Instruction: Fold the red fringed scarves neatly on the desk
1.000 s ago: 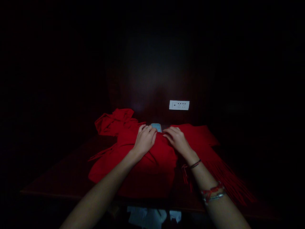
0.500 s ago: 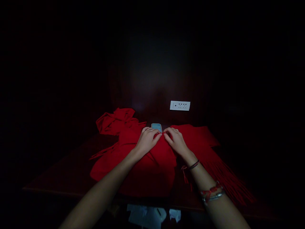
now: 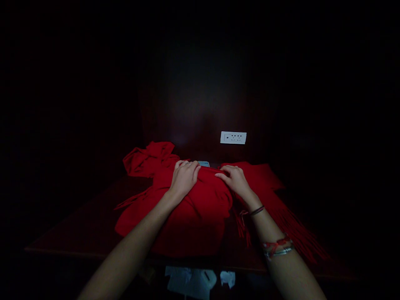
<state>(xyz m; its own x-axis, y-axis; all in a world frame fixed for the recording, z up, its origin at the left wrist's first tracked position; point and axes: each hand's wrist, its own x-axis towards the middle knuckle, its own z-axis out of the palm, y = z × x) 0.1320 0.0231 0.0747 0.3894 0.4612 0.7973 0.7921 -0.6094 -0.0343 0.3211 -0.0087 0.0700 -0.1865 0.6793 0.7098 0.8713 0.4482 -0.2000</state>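
Observation:
A red cloth (image 3: 203, 225), bunched and creased, lies on the dark table in front of me. At its far edge my left hand (image 3: 185, 177), a ring on one finger, is closed over the fabric. My right hand (image 3: 236, 180) pinches the same edge farther right, its fingertips partly hidden behind the fold. A stretch of raised edge runs between the two hands. Just beyond it shows the top of a phone (image 3: 204, 163) with a lit screen; its lower part is covered by the cloth.
Crumpled red fabric (image 3: 146, 160) lies at the back left. To the right spreads a red fringed cloth (image 3: 265, 179), its tassels running toward the table's front edge (image 3: 78, 255). A white socket panel (image 3: 233, 138) is on the wall. Pale papers (image 3: 189, 281) show below the table.
My hands came together at the cloth's far edge, then moved apart, the left one leftward and the right one rightward. The edge has risen and now covers more of the phone.

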